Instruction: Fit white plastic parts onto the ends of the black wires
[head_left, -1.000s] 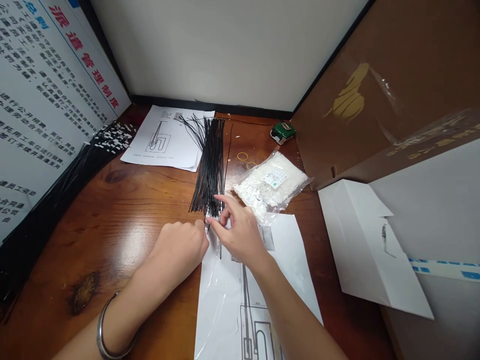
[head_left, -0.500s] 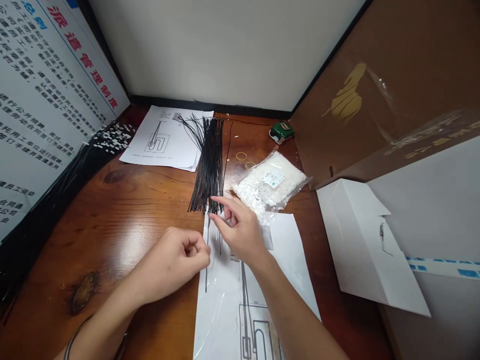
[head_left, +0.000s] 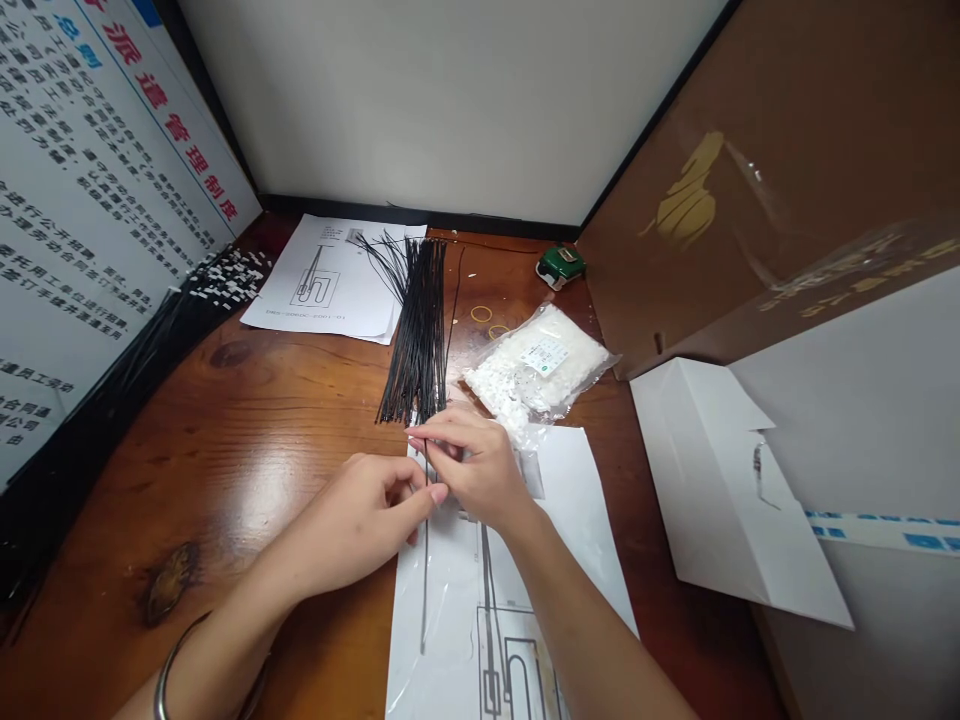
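Note:
A thin black wire [head_left: 425,590] hangs lengthwise over the printed drawing sheet [head_left: 592,540]. My left hand [head_left: 375,510] is closed, its thumb and forefinger pinching that wire partway along. Just above it, my right hand [head_left: 476,465] has its fingertips closed at the wire's upper part. The fingers hide the upper tip, so I cannot see whether a small part sits there. Beyond the fingers lies a bundle of black wires [head_left: 420,330]. Right of the bundle is an open clear bag of small white pieces [head_left: 562,365], some spilling toward my right hand.
Another printed sheet [head_left: 300,300] lies back left. Along the left board, many black wires with white ends [head_left: 229,275] are piled. A green tape measure [head_left: 560,267] and yellow rubber bands [head_left: 481,315] lie at the back. A brown carton [head_left: 787,150] and a white box flap [head_left: 720,480] bound the right.
My right hand has come down and closed its spread fingertips on the wire. My left hand has shifted slightly right, so the hands now meet. The wire's lower end reaches farther down the sheet.

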